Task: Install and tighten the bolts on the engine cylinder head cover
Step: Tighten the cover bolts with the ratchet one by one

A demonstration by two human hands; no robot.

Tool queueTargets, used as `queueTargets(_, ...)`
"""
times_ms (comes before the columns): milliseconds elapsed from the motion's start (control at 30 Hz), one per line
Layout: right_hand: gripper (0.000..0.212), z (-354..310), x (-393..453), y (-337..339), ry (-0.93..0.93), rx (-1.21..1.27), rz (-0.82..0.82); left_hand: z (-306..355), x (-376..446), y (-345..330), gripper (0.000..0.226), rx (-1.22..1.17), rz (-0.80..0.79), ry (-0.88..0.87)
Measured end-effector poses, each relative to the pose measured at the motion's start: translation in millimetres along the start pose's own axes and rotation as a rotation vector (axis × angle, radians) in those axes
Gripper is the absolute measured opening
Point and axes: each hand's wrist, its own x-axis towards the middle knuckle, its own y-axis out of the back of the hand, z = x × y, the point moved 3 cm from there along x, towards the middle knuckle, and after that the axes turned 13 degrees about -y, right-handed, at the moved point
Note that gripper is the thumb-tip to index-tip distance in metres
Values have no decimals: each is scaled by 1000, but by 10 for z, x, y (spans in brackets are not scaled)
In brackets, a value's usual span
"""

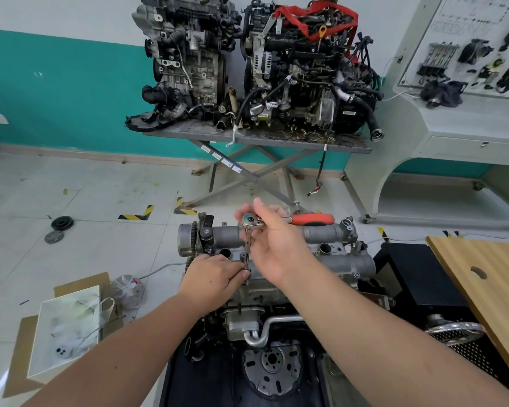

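floor of pale tiles with yellow-black tape marks fills the left side, teal-and-white wall behind. two dirty engines stand side by side on a grey scissor-leg bench at the back, the right one draped with a red strap. white display board with mounted parts at far right. wooden panel with a hole lies at the right edge, near the work engine.

work engine sits front and centre, flywheel facing the camera low down. cylinder head cover is the grey cast piece on top of that engine, running left to right, toothed gear at its left end.

cardboard with a clear plastic bag lies on the floor at lower left; two dark round discs farther back on the tiles.

right hand grips the ratchet wrench at its chrome head, red handle sticking out to the right above the cover. a long extension bar drops from the head down to the cover's near edge. left hand pinches the bar's lower end with curled fingers. bolt itself is hidden under those fingers, cannot tell if seated.
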Motion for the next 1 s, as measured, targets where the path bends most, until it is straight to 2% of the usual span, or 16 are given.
queueTargets(67,18,66,-21,91,224,-319,68,-13,3,-6,38,9,14,-6)
queueTargets(133,25,76,-95,109,595,-758,105,-6,24,-1,38,-8,42,-11)
queueTargets(233,41,79,-90,72,1022,-1192,-15,9,46,12,35,-89,85,-27)
queueTargets(300,41,52,-114,-15,1281,-1473,28,-27,24,-15,36,-251,75,20)
queueTargets(333,39,31,-134,-59,1349,-1602,65,-37,20,-33,40,-334,55,36)
queueTargets(367,39,8,-152,-96,1354,-1726,91,-33,26,-52,40,-351,71,17)
queueTargets(467,47,-38,-208,-176,1178,-2028,79,1,67,14,10,-160,173,-13)
queueTargets(533,54,-91,-238,-241,1014,-2186,60,0,66,23,14,-83,187,-12)
queueTargets(600,47,-167,-236,-335,907,-2259,61,-8,37,-14,23,-56,151,-29)
queueTargets(667,31,-254,-187,-388,722,-2223,80,-23,21,-23,36,-47,91,-1)
queueTargets(733,29,-323,-131,-383,395,-1984,95,-31,17,-15,37,-52,33,20)
queueTargets(767,27,-335,-102,-348,209,-1732,92,-25,11,-12,36,-53,25,20)
queueTargets(833,16,-276,-75,-260,-122,-1019,35,-16,16,9,36,-57,0,28)
queueTargets(900,13,-175,-57,-194,-230,-386,-39,-19,21,13,39,-59,-9,39)
queueTargets(933,15,-126,-46,-152,-221,-196,-44,-14,21,12,40,-54,4,36)
queueTargets(1000,16,-34,-14,-71,-148,-6,-54,-4,22,24,41,-59,19,31)
